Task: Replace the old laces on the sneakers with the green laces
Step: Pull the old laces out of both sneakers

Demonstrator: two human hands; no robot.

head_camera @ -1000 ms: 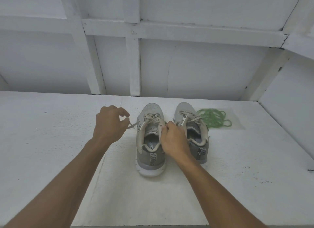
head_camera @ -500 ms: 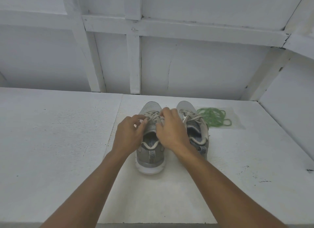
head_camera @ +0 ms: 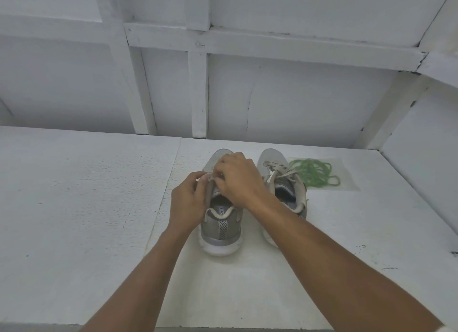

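Two grey sneakers stand side by side on the white table, heels toward me. Over the left sneaker (head_camera: 220, 230) both my hands meet at its lacing. My left hand (head_camera: 189, 202) pinches the old beige lace (head_camera: 210, 180) at the shoe's left edge. My right hand (head_camera: 239, 179) covers the tongue and eyelets with curled fingers on the same lace. The right sneaker (head_camera: 282, 183) stands untouched, its beige lace threaded and loose. A bundle of green laces (head_camera: 313, 173) lies in a clear bag just right of it.
The white table (head_camera: 74, 207) has a seam running left of the shoes. A white framed wall (head_camera: 198, 96) rises behind, and a side panel (head_camera: 426, 158) closes in the right.
My left hand came in from the left, where it had pulled a lace end outward, to the shoe's lacing. My right hand shifted forward over the tongue.
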